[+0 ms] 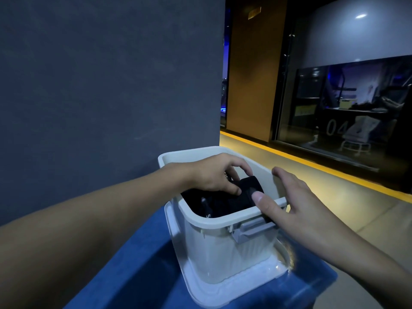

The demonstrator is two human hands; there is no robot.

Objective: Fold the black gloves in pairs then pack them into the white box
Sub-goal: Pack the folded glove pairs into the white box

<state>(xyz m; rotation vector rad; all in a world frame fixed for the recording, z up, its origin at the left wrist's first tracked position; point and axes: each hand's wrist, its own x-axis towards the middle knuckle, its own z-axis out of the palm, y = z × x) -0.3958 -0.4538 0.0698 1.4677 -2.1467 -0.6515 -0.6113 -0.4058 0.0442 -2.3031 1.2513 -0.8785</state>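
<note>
Bare left forearm stretched in from lower left. Left hand (214, 175) palm down, fingers curled, thumb and fingertips pinching folded black fabric glove bundle (248, 187). Right hand (292, 201) angled in from lower right, fingers straight and spread, thumb pressing on bundle's near end.

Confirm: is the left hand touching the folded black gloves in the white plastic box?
Touching. Head view: the left hand curls its fingers round the folded black gloves.

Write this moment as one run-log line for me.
stage: packing | left hand: grips folded black gloves in white box | right hand: thumb presses gloves, fingers straight over rim | under box: blue surface
</note>
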